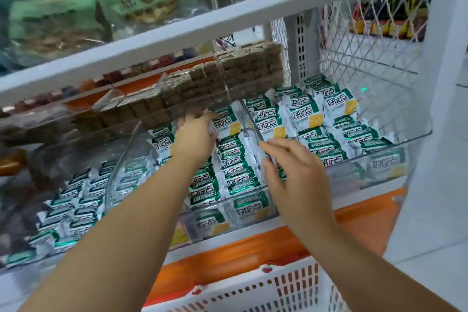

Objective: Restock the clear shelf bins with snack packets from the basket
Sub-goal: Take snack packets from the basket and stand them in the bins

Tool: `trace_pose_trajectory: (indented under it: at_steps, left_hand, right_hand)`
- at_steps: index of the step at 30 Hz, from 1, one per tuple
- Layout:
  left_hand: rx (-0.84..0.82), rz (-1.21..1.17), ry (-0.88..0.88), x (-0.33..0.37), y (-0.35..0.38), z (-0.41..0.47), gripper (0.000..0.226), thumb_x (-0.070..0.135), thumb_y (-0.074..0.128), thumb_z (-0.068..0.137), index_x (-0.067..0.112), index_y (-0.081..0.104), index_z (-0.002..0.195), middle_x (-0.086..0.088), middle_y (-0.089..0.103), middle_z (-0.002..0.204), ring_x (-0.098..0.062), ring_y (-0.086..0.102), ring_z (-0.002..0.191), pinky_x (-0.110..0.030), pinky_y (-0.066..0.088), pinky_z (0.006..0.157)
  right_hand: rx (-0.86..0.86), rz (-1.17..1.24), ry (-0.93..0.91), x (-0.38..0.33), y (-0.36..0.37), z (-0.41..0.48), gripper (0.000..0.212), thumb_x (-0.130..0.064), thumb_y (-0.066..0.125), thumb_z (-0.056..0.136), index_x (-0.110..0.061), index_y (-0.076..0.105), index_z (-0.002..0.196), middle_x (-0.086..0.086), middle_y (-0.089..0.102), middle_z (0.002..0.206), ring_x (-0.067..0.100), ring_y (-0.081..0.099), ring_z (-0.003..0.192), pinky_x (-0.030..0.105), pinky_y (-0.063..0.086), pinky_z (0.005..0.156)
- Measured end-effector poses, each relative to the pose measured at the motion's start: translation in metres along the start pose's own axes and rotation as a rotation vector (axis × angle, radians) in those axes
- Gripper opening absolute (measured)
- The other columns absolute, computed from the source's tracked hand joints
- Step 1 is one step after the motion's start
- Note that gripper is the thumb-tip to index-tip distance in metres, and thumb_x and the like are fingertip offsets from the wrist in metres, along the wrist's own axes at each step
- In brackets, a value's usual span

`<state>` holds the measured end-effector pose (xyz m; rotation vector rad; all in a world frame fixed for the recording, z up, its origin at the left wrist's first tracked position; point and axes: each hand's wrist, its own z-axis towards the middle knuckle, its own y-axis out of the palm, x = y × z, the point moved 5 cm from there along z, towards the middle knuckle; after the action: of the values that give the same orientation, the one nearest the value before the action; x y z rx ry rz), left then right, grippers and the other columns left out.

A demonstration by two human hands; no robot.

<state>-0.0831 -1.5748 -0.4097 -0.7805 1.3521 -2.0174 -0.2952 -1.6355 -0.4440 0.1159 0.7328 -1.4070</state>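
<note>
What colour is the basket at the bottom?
The basket is white, with small red bits on its rim. The head view shows it best.

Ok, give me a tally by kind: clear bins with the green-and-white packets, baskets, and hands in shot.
Clear bins of green-and-white packets: 3
White basket: 1
Hands: 2 (left hand, right hand)
Total: 6
The packets themselves are too many and too overlapped to count.
</note>
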Motion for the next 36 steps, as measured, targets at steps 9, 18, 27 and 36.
trace_pose_trajectory:
  at_steps: [9, 18, 27, 36]
  left_hand:
    - [0.398, -0.511, 0.159, -0.039, -0.055, -0.191, 0.020, 0.011, 0.052, 0.090, 0.022, 0.063, 0.103, 0.015, 0.054, 0.096, 0.007, 0.051, 0.089, -0.007, 0.037, 0.074]
    - [0.124, -0.401, -0.184, -0.167, 0.039, -0.321, 0.024, 0.017, 0.049, 0.087, 0.021, 0.065, 0.105, 0.009, 0.058, 0.101, -0.016, 0.057, 0.092, -0.022, 0.042, 0.075]
    - [-0.126, -0.346, -0.329, -0.200, 0.107, -0.366, 0.030, 0.009, 0.055, 0.089, 0.024, 0.063, 0.114, 0.004, 0.042, 0.137, -0.022, 0.047, 0.119, -0.034, 0.048, 0.085]
    - [-0.083, -0.361, -0.327, -0.205, 0.111, -0.365, 0.029, -0.001, 0.055, 0.084, 0.018, 0.066, 0.102, 0.002, 0.048, 0.132, -0.023, 0.047, 0.118, -0.030, 0.046, 0.078]
  right_hand:
    - [-0.316, 0.194, -0.199, -0.085, 0.034, -0.054, 0.024, -0.014, 0.047, 0.085, -0.012, 0.070, 0.088, 0.001, 0.062, 0.082, 0.018, 0.060, 0.066, 0.031, 0.051, 0.057]
    - [-1.427, -0.235, 0.001, -0.072, 0.099, -0.161, 0.026, -0.030, 0.048, 0.095, -0.015, 0.066, 0.108, 0.005, 0.066, 0.108, 0.021, 0.060, 0.090, 0.027, 0.040, 0.070]
    - [-1.569, -0.098, 0.437, -0.040, 0.150, -0.261, 0.018, -0.018, 0.054, 0.095, -0.013, 0.065, 0.108, 0.002, 0.060, 0.106, 0.018, 0.056, 0.093, 0.030, 0.046, 0.086]
    - [-1.844, -0.012, 0.201, -0.079, 0.213, -0.362, 0.061, -0.013, 0.044, 0.096, -0.035, 0.020, 0.149, 0.002, 0.050, 0.081, 0.020, 0.046, 0.064, 0.032, 0.038, 0.058]
